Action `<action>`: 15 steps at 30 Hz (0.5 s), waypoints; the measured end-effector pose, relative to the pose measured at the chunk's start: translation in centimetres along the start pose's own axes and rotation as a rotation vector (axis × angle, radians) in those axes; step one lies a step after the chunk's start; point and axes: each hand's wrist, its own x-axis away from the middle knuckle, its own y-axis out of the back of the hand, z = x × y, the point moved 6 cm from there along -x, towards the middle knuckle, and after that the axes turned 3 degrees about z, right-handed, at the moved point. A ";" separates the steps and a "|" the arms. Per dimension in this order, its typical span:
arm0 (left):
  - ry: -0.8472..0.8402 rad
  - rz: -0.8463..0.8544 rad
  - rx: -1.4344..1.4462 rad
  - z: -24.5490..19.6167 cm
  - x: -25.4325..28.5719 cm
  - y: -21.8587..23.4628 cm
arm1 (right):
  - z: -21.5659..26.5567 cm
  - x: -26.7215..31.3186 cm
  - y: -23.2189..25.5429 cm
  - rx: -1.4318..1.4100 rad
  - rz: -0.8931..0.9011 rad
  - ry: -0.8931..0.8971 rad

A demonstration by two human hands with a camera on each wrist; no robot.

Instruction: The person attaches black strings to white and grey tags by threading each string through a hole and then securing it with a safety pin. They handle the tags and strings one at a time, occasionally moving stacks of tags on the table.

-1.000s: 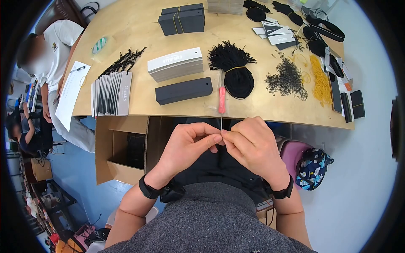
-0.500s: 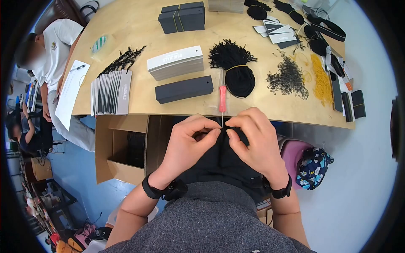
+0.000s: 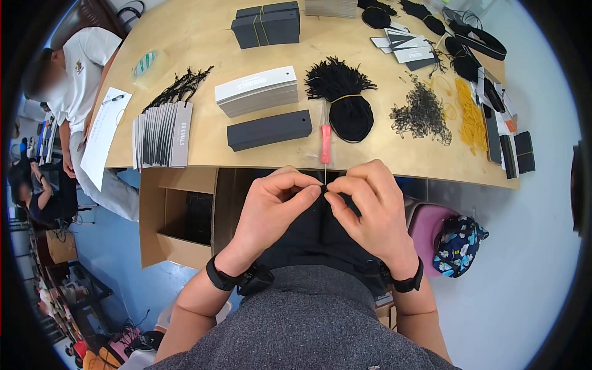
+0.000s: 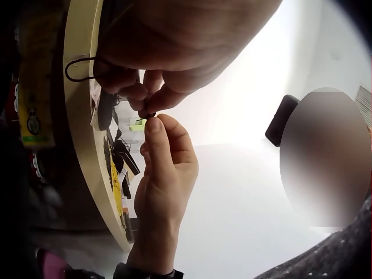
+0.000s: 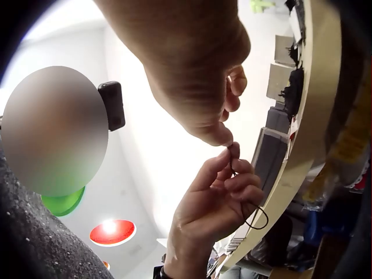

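Both hands meet just off the table's front edge in the head view. My left hand (image 3: 271,206) pinches a thin black cord (image 5: 232,163) between thumb and forefinger, and a loop of it hangs out past the curled fingers. My right hand (image 3: 373,206) pinches the cord at its fingertips, close to the left fingertips. A red-handled tool (image 3: 325,145) with a thin metal shaft lies at the edge, its shaft reaching out to the fingertips. Behind it is a bundle of black cords (image 3: 350,120) tied with a yellow band.
On the table (image 3: 382,154) stand a white tag stack (image 3: 256,92) and a dark tag stack (image 3: 269,131). Corded tags (image 3: 161,135) lie left; safety pins (image 3: 420,114) and yellow bands (image 3: 468,117) lie right. A cardboard box (image 3: 179,216) stands below; a person sits left.
The right hand's fingers parted from the left hand at the shaft tip half a second ago, and now have come back to pinch beside it. The left hand has barely moved.
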 end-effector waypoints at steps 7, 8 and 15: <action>-0.054 0.008 -0.027 0.0 -0.1 0.0 | 0.0 0.0 -0.4 0.029 0.044 0.040; -0.063 0.003 -0.028 -0.1 -0.1 0.1 | -0.1 0.0 -0.5 0.023 0.054 0.018; -0.090 -0.039 -0.253 -0.7 0.3 0.1 | -0.6 0.2 -1.0 -0.018 0.063 -0.050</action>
